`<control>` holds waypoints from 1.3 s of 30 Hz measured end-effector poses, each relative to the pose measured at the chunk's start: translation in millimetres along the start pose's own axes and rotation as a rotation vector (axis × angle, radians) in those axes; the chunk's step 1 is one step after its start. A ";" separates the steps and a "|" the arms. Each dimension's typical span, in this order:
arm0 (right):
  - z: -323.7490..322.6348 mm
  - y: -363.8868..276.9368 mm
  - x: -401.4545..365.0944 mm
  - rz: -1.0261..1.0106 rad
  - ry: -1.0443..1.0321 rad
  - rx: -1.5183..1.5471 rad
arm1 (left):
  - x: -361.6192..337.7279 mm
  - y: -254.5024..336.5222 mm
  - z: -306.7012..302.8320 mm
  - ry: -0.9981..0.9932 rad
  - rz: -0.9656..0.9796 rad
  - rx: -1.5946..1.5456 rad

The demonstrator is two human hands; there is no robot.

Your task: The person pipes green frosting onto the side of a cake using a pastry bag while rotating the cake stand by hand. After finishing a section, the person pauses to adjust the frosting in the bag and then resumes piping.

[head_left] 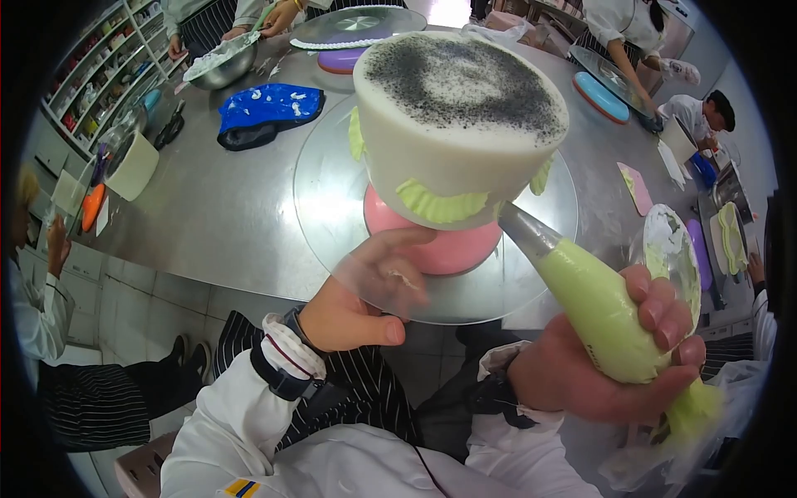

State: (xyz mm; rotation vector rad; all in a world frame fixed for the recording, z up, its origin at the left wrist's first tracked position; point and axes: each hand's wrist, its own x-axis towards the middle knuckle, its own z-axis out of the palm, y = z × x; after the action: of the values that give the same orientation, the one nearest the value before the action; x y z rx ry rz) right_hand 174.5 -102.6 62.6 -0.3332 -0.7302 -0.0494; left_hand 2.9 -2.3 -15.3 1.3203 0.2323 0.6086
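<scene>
While dark speckling (398, 70) covers much of the top of the white cake (448, 158), in the upper centre of the frame on a pink stand (432, 253) and turntable (328, 191), the green trim (442, 202) looks only partly done: one ruffled swag crosses the front and pieces show at either edge, with bare stretches between; the far side is hidden. The right hand (614, 365) has its grip wrapped around a green-filled piping bag (589, 307), nozzle (531, 231) at the lower side. The left hand's (349, 303) empty grip is loosely spread near the turntable rim.
</scene>
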 end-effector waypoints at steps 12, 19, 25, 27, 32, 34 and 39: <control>-2.8 4.8 -3.3 0.045 -0.097 -0.020 | 0.3 4.5 6.0 0.067 -0.048 0.009; -4.8 6.9 -2.7 0.043 -0.129 -0.018 | 0.8 4.9 7.2 0.095 -0.054 0.026; -1.9 7.7 -3.6 0.034 -0.102 -0.032 | 0.8 5.6 8.2 0.104 -0.060 0.021; -1.1 8.2 -4.0 0.031 -0.100 -0.036 | 0.8 6.6 8.5 0.104 -0.063 0.022; -1.9 8.3 -4.0 0.026 -0.101 -0.053 | 0.8 7.0 8.9 0.109 -0.067 0.023; -1.8 8.3 -4.0 0.032 -0.097 -0.049 | 0.9 7.8 9.6 0.117 -0.072 0.025; -0.5 8.5 -4.4 0.030 -0.085 -0.055 | 0.8 7.2 9.0 0.111 -0.066 0.037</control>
State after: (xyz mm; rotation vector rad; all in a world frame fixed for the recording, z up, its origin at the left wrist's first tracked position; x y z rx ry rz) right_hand 172.9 -95.1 56.9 -0.4001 -0.8092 -0.0271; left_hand 5.9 -8.4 -6.0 1.3111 0.3786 0.6246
